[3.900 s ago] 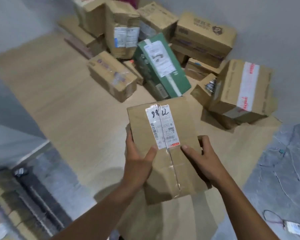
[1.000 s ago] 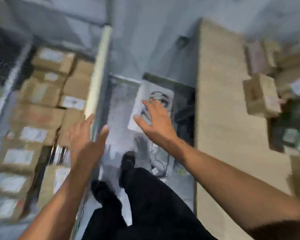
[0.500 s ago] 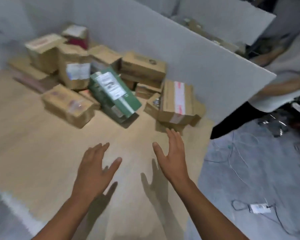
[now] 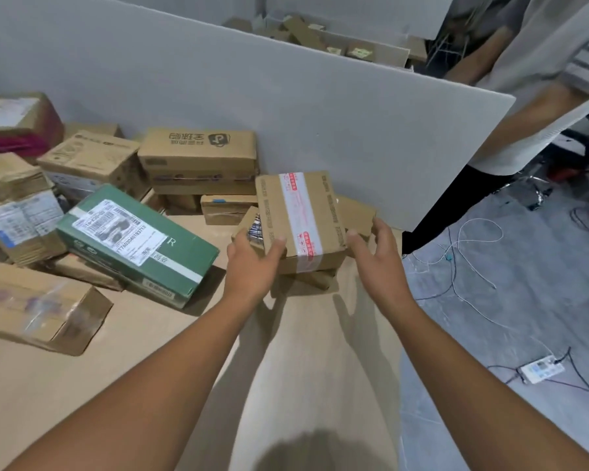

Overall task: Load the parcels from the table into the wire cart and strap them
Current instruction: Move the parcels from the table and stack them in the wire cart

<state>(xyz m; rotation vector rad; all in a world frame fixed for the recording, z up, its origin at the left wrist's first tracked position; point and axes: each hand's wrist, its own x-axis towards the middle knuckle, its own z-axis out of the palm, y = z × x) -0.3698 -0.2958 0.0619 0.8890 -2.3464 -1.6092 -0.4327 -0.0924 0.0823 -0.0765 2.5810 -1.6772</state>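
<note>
Step in hand, by judgement: pick-up of next parcel. Strapping not begun; cart not in view.

Taped parcel [image 4: 300, 219], red/white tape across top, sat tilted on smaller cartons [image 4: 317, 278] on the desk [image 4: 303, 351].

L hand [image 4: 252, 266]: grip grasping the parcel's left edge, thumb on near face.

R hand [image 4: 378, 260]: grip loose, thumb at the parcel's right edge, fingers spread, not closed on it.

Green parcel [image 4: 140, 239] plus approx. eight other boxes lay left of it; grey partition [image 4: 320, 113] just behind.

Next move calls for: R grip to close, then a level lift clear of the cartons beneath w/o dragging them.
</note>
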